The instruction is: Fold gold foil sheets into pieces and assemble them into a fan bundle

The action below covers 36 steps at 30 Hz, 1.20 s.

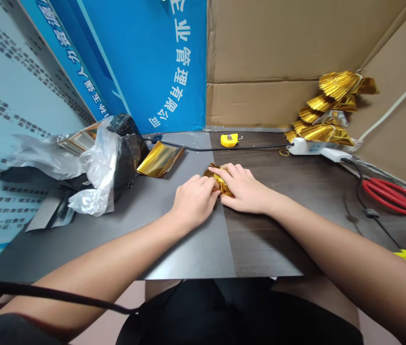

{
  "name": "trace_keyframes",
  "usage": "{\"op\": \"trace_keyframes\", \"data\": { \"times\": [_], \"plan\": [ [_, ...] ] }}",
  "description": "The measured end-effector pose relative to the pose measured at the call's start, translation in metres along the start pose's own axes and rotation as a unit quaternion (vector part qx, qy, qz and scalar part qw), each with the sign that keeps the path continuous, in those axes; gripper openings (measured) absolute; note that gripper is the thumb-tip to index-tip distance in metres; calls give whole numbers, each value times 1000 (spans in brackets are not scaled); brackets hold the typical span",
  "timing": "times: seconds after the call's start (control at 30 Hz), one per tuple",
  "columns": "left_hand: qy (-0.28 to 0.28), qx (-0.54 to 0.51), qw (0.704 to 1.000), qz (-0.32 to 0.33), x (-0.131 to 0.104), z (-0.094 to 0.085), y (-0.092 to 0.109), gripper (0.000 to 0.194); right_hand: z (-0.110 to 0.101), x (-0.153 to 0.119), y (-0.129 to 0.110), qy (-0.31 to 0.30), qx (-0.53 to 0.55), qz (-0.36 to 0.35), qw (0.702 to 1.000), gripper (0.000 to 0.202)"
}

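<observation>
A piece of pleated gold foil paper (220, 184) lies on the table between my hands, partly covered by my fingers. My left hand (195, 199) grips its near left side with curled fingers. Over its right side, my right hand (242, 187) is bent, the fingers and thumb closing on the foil. To the left, a stack of flat gold foil sheets (160, 159) rests against a black plastic bag. Several finished-looking gold pleated fans (332, 108) are piled at the back right.
A yellow tape measure (229, 140) sits at the back, by a black cable. A white power strip (305, 146) is below the fans. Red-handled scissors (394, 195) lie at the right. Crumpled clear plastic (104, 167) and a black bag (129, 158) occupy the left. Cardboard (260, 62) borders the rear.
</observation>
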<state>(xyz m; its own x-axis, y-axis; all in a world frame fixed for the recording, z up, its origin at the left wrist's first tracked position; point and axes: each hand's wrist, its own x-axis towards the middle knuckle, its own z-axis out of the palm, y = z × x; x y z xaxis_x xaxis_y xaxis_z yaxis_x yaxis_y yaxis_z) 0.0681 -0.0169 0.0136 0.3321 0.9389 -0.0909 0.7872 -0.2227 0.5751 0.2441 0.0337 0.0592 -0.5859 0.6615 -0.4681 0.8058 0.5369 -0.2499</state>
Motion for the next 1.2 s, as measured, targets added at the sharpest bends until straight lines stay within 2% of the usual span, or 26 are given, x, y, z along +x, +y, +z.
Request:
{"op": "trace_keyframes", "data": {
  "times": [0.23,0.3,0.4,0.5,0.7,0.8,0.97,1.2],
  "plan": [
    [13,27,997,66,-5,1,1,18,-2,-1,1,-6,0,3,1000,72],
    [14,17,998,60,-8,-1,-1,16,-2,-1,2,-12,0,4,1000,73],
    [12,-10,1000,13,-8,-5,-5,11,-1,-1,1,-11,1,6,1000,74],
    [13,-15,1000,-19,-5,-6,-6,13,0,-1,1,-4,2,7,1000,73],
    [23,-12,999,38,-1,-4,-5,13,0,-1,1,-8,-3,5,1000,72],
    [47,9,998,35,-4,-7,-6,15,-1,-1,2,-17,-1,8,1000,76],
    [48,-16,999,20,-5,-8,-9,11,-4,-1,1,-26,5,11,1000,80],
    [93,-19,994,58,2,2,-8,13,-1,0,-1,-18,16,18,1000,73]
  ]
}}
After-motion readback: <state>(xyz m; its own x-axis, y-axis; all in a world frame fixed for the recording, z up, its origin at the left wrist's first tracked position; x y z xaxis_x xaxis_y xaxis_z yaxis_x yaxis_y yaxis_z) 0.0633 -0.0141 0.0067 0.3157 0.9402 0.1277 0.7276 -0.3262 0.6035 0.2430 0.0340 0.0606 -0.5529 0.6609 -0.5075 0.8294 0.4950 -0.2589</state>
